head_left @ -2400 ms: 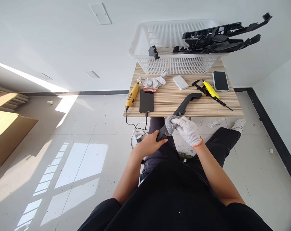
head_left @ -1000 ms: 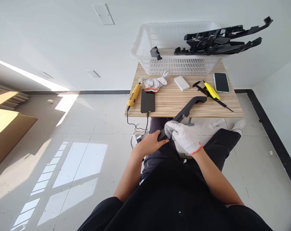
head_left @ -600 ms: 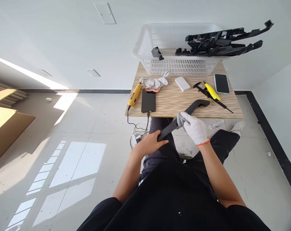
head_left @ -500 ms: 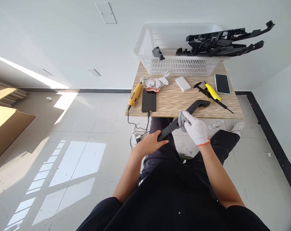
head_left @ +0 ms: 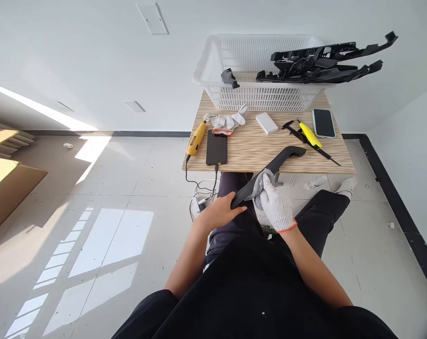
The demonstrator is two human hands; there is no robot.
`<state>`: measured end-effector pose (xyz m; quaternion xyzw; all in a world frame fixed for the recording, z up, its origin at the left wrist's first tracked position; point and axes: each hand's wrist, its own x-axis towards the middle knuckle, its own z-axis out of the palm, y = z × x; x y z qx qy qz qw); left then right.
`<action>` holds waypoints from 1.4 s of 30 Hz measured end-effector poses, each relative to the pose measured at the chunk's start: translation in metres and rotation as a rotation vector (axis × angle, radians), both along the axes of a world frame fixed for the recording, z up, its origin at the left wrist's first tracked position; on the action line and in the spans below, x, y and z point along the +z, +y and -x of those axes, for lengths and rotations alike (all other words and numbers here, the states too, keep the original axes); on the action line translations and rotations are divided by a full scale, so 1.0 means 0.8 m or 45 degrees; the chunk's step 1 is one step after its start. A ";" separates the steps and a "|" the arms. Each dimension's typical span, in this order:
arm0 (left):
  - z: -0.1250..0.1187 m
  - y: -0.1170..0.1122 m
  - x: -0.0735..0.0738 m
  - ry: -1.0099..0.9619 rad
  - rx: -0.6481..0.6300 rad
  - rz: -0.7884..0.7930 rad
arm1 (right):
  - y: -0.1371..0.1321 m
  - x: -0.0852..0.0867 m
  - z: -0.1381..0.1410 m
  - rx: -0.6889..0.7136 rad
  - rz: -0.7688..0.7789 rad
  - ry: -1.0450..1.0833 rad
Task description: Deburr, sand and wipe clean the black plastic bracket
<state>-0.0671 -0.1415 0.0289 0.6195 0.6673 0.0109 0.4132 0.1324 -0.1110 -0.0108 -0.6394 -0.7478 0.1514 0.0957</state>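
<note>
A long black plastic trim piece with a hooked far end slants from over my lap to above the table's front edge. My bare left hand grips its near end, thumb on one side and fingers on the other. My right hand wears a white knitted glove with an orange cuff. It is closed on a bunched grey cloth, pressed against the middle of the trim piece. The fingers beneath are hidden.
On the wooden table lie a yellow rotary tool, a corded black device, a spare glove, a white box, calipers, a yellow-handled knife and a phone. Behind, a white basket holds black parts.
My right hand has slid the grey cloth along the trim piece toward my left hand, down and to the left. My left hand keeps its hold on the near end.
</note>
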 end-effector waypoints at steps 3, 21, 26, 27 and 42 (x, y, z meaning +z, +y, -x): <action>0.000 -0.001 -0.001 -0.010 -0.004 -0.009 | -0.010 0.008 -0.001 0.001 0.021 0.126; -0.005 0.003 0.001 -0.035 -0.016 0.003 | -0.011 0.024 0.006 -0.038 0.008 0.249; -0.005 0.003 0.004 -0.044 -0.012 0.014 | -0.006 0.027 0.005 -0.051 -0.063 0.187; -0.005 0.004 0.004 -0.044 -0.013 0.016 | -0.007 0.028 0.005 -0.058 -0.057 0.174; -0.003 0.005 0.002 -0.006 -0.028 0.024 | -0.013 0.013 0.010 -0.118 -0.112 0.201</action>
